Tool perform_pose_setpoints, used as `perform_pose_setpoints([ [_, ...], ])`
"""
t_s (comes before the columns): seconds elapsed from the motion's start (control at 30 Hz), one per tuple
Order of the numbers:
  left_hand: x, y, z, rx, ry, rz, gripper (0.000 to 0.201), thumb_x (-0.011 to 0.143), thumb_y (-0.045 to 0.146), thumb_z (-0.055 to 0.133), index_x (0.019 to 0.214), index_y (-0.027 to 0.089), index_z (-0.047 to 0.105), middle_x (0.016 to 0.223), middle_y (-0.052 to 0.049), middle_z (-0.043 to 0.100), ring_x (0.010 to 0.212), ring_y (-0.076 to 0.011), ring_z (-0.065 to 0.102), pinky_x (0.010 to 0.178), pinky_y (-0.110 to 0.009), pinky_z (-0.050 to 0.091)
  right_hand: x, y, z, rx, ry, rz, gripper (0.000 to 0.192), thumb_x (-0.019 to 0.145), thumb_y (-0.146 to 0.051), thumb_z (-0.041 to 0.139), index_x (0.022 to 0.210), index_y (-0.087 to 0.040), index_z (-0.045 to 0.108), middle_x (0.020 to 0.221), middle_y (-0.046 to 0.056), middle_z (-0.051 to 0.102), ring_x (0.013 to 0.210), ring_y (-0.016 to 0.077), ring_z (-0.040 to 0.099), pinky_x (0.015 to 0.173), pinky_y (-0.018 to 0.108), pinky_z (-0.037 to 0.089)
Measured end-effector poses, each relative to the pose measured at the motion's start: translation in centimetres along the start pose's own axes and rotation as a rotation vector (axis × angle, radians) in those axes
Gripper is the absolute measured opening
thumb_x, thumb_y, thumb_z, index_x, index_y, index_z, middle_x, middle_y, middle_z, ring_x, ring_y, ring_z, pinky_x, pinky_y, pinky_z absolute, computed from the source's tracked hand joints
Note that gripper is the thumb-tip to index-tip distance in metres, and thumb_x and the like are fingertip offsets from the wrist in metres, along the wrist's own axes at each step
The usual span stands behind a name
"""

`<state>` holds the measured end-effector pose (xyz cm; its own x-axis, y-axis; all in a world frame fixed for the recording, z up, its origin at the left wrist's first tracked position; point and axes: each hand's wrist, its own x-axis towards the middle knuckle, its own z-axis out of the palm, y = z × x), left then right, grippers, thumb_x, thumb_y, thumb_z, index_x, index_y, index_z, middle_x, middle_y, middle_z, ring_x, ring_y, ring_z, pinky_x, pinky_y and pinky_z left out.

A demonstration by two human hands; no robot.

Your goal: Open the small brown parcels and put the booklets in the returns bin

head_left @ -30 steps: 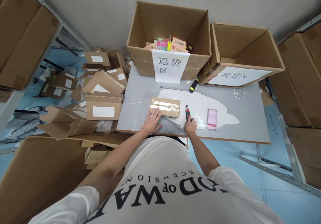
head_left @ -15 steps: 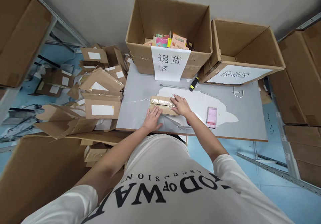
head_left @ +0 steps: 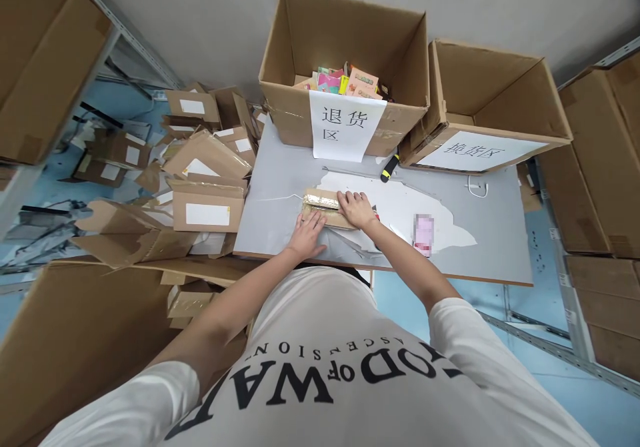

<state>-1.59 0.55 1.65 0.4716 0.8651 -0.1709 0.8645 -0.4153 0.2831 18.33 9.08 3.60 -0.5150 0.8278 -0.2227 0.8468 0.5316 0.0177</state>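
A small flat cardboard box point(head_left: 320, 197) with shiny tape across its top lies near the table's front edge, and its seam looks parted. My left hand point(head_left: 307, 233) holds the near left side, fingers over the top and thumb apart. Bent over the right part of the box, the fingers of my right hand point(head_left: 356, 210) grip it near the seam; their tips are partly hidden. A bit of red shows beside the right wrist. Right of the box, a pink phone-like item point(head_left: 423, 233), blurred out, rests on the table.
A large labelled carton point(head_left: 287, 113) holding colourful packets and a second labelled carton point(head_left: 505, 133) stand at the back of the grey table point(head_left: 500, 233). A black-and-yellow box cutter point(head_left: 389, 168) lies before them. Opened boxes point(head_left: 207, 200) are heaped at left.
My right hand's fingers have curled in, and the box's taped top has parted further at the seam. The left hand stays on the box. The view has shifted slightly.
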Motion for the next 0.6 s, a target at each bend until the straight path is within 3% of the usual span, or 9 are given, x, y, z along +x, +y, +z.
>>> perform_pose_setpoints([
  [0.2,0.0,0.0,0.1,0.006,-0.012,0.002,0.086,0.071,0.044,0.065,0.144,0.014,0.032,0.153,-0.017,0.026,0.142,-0.0314,0.018,0.114,-0.055,0.006,0.5,-0.2,-0.5,-0.052,-0.072,-0.047,0.049,0.095,-0.019,0.021,0.14,-0.003,0.029,0.12,0.029,0.053,0.105,0.0341,0.055,0.091,0.048,0.035],
  [0.33,-0.1,-0.1,0.1,0.003,-0.023,0.005,0.087,0.071,0.044,0.065,0.145,0.014,0.03,0.153,-0.016,0.024,0.143,-0.0308,0.016,0.114,-0.055,0.005,1.6,1.8,-2.0,0.065,-0.211,-0.078,0.04,0.098,-0.031,0.024,0.128,-0.013,0.042,0.111,0.021,0.062,0.094,0.0286,0.062,0.081,0.038,0.042],
  [0.47,-0.7,-0.1,0.3,0.003,-0.031,0.018,0.09,0.072,0.043,0.065,0.147,0.014,0.025,0.155,-0.015,0.02,0.144,-0.0308,0.012,0.114,-0.054,0.004,3.0,4.5,-3.0,0.245,-0.158,0.055,0.038,0.098,-0.039,0.025,0.114,-0.018,0.053,0.097,0.014,0.069,0.088,0.0257,0.063,0.075,0.032,0.043],
  [0.6,-1.1,-0.2,0.2,0.008,-0.05,0.025,0.09,0.073,0.041,0.064,0.148,0.014,0.022,0.156,-0.015,0.016,0.144,-0.0304,0.009,0.114,-0.054,0.004,4.2,6.1,-1.9,0.458,-0.057,0.237,0.036,0.093,-0.048,0.04,0.103,-0.02,0.061,0.1,0.009,0.069,0.093,0.0233,0.061,0.075,0.029,0.042],
])
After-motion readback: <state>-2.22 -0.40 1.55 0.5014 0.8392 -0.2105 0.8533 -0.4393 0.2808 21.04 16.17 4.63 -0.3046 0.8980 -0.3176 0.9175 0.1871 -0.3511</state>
